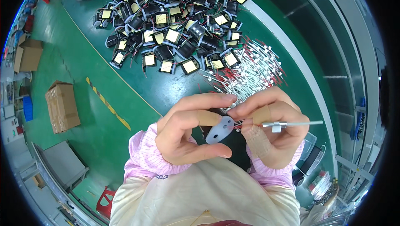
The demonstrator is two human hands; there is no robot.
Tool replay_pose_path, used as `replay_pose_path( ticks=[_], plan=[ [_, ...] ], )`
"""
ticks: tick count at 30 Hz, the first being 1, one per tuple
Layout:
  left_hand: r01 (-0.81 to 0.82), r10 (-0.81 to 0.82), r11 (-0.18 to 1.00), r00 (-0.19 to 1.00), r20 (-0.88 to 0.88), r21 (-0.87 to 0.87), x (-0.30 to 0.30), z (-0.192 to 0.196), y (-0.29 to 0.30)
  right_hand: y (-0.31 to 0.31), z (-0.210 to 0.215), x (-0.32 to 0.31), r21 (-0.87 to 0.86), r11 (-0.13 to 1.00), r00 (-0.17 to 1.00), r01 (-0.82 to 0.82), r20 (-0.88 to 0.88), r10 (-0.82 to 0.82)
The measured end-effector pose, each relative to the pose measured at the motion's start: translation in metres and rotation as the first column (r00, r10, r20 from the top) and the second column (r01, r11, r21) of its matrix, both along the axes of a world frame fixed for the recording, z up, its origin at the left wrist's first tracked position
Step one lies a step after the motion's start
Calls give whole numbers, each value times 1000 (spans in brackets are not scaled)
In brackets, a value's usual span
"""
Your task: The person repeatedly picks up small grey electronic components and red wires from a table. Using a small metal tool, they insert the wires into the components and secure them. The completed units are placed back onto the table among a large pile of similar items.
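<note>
My left hand [177,132] is closed around a small device with a pale grey oval end face [221,130], which has dark holes in it. Much of the device is hidden by my fingers. Close beside it, my right hand [283,140] pinches at thin red wire near the oval face. A slim white tube part [302,123] with a metal sleeve and a small white connector sticks out to the right between my right fingers. Tape strips wrap fingers on both hands. Beyond my fingers lies a heap of similar white tube parts [254,69] with red wires.
A large pile of black devices [173,36] with yellow pads and grey rims covers the far part of the green table [166,86]. Cardboard boxes [62,107] stand on the floor at left, near a red stool [105,201]. A pale rail [306,74] curves along the right.
</note>
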State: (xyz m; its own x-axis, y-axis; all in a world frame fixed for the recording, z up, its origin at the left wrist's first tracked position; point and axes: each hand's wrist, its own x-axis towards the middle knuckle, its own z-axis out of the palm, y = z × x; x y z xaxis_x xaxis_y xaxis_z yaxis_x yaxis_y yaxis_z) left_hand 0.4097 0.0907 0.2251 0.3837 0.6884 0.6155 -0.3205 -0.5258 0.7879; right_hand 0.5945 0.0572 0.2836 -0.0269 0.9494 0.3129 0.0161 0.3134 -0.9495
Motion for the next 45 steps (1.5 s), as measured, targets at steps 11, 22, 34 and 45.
replay_pose_path(
  ticks=[11, 22, 34, 45],
  plan=[
    [-105, 95, 989, 991, 92, 104, 4, -7, 4, -3, 0, -8, 191, 981, 979, 46, 188, -82],
    [-48, 45, 998, 997, 60, 50, -2, -5, 6, 1, -2, -9, 195, 978, 968, 80, 217, -122],
    [-56, 54, 998, 997, 54, 38, -3, -8, 5, 4, -7, -11, 286, 956, 966, 70, 219, -136],
    [-72, 72, 997, 995, 69, -7, 1, -12, 1, 4, -7, -10, 275, 957, 959, 92, 233, -160]
  ],
)
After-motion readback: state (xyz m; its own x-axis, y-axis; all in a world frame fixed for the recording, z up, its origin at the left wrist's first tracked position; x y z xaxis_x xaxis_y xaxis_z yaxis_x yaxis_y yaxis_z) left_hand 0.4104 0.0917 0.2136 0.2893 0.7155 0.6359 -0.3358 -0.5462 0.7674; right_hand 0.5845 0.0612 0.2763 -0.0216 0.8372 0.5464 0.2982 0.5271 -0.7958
